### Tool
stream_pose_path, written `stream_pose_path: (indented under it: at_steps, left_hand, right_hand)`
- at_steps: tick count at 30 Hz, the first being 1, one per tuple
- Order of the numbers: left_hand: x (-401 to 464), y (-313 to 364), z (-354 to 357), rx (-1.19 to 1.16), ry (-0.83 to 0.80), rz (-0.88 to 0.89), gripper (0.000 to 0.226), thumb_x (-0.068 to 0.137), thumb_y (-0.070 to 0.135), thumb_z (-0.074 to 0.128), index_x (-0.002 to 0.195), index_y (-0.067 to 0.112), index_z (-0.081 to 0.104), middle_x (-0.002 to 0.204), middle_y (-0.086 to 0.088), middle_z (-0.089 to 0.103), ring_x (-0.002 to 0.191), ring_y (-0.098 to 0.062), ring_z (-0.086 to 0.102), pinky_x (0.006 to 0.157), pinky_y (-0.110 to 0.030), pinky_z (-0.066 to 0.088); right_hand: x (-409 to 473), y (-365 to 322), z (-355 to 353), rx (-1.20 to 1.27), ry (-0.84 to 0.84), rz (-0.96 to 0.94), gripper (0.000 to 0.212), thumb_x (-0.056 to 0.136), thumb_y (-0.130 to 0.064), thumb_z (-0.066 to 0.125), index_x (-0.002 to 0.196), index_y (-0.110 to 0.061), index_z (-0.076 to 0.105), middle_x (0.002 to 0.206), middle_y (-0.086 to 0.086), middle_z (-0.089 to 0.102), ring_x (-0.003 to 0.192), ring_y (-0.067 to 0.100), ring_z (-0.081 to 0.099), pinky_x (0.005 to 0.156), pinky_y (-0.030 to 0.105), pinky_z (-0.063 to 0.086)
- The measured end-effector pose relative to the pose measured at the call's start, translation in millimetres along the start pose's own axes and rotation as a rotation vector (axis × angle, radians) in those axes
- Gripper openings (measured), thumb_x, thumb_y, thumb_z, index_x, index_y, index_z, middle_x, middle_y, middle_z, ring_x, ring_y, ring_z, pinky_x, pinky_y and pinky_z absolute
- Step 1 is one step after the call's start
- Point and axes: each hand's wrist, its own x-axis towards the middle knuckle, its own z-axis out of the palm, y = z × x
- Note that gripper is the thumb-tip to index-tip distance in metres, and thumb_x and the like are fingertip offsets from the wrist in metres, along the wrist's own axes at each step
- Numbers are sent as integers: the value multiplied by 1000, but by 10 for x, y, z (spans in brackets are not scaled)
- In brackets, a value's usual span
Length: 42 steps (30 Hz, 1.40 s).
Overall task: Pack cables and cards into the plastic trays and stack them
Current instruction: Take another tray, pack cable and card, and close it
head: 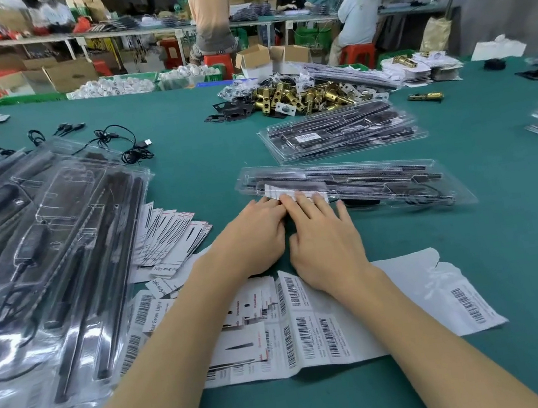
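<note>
A: status on the tray at 12 o'clock?

B: clear plastic tray [344,186] lies flat on the green table [205,157], just ahead of both hands; dark rods and a cable already sit in it; white card [294,194] rests on its near-left part.

A: hands?

B: left hand [251,234] and right hand [323,234] side by side, touching, palms down; fingers fairly straight, laid flat on the card; neither curls round anything, as far as I can see; left fingertips partly hidden behind the right hand.

A: so which step?

B: my read: seating the card into the tray; cable looks packed already; stacking not yet done for this one.

A: where does it go after?

B: probably the packed stack [340,131] at 1 o'clock, well apart from the hands; another big pile of filled trays [46,255] at 9 o'clock; can't tell which is the target.

A: next move needs?

B: judgement only: press the card flush so it sits under the tray's edge; then take the tray at both ends, it's long and thin plastic, likely flexes; lift level so rods don't slide out.

A: supplies?

B: loose cards [175,237] fanned at 10 o'clock; barcode label sheets [312,322] under the wrists at 6 o'clock; spare USB cable [128,147] at 11 o'clock, far.
</note>
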Motion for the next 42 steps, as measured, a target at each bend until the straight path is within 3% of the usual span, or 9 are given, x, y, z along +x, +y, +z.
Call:
stream_pose_path:
  at_steps: [7, 13, 17, 20, 24, 26, 30, 36, 42]
  left_hand:
    - [0, -109, -188, -68, -81, -89, 35, 103, 12, 35, 125, 9, 62, 122, -10, 66, 112, -31, 57, 96, -40, 44]
    - [-32, -168, -211, -26, -149, -44, 39, 105, 13, 36, 139, 16, 53, 131, -5, 60, 121, -28, 51, 100, -32, 36]
    - [-55, -186, -267, -34, -93, -61, 42, 103, 16, 41, 139, 25, 58, 132, 1, 65, 119, -25, 55, 102, -32, 41]
    - [-90, -214, -359, -83, -20, -118, 30, 100, 26, 53, 122, 31, 72, 113, 5, 74, 93, -19, 65, 82, -25, 49]
    - [-127, -446, -626, 15, 209, -306, 14, 87, 40, 70, 83, 29, 64, 95, 7, 70, 98, -21, 65, 90, -40, 54]
    - [-140, -526, -666, 7, 311, -277, 28, 84, 42, 75, 97, 24, 58, 104, 1, 64, 98, -23, 61, 88, -40, 51]
    - [-135, -420, -453, -27, 35, -166, 50, 87, 46, 71, 133, 35, 53, 138, 2, 48, 121, -20, 52, 104, -39, 44]
    - [-104, -408, -264, 30, 145, -220, 39, 93, 48, 60, 130, 35, 55, 134, 7, 48, 111, -19, 57, 92, -41, 52]
    - [-98, -367, -114, 66, 186, -265, 39, 95, 54, 54, 127, 33, 57, 129, 3, 50, 113, -21, 55, 88, -36, 45]
  right_hand:
    - [7, 6, -5, -30, -57, -33, 61, 103, -29, 30, 161, -25, 10, 168, -1, 13, 154, 24, 9, 124, 53, 4]
    - [25, -14, -13, -51, -69, -34, 58, 103, -30, 31, 159, -25, 15, 167, -1, 15, 153, 25, 11, 123, 55, 6]
    - [41, -30, -40, -58, -105, -27, 57, 104, -29, 31, 158, -25, 13, 168, -3, 11, 153, 25, 10, 122, 59, 7]
    - [78, -69, -80, -81, -153, -23, 57, 104, -30, 31, 158, -24, 11, 168, -5, 8, 153, 28, 10, 119, 66, 9]
    - [95, -143, -94, -79, -165, 8, 59, 104, -32, 31, 158, -28, 10, 166, -4, 14, 151, 30, 13, 116, 71, 8]
    - [99, -198, -83, -84, -156, 30, 58, 103, -34, 30, 158, -28, 13, 165, -2, 18, 149, 32, 15, 115, 72, 6]
    - [95, -277, -59, -72, -133, 73, 57, 102, -38, 27, 157, -28, 19, 164, -1, 21, 149, 33, 16, 113, 74, 2]
    - [84, -335, -4, -1, -120, 142, 56, 102, -36, 29, 157, -33, 21, 167, 16, 6, 154, 34, 3, 117, 64, -6]
    - [101, -375, 10, -10, -142, 171, 57, 102, -35, 30, 158, -33, 17, 163, 31, 3, 152, 44, -5, 119, 60, -6]
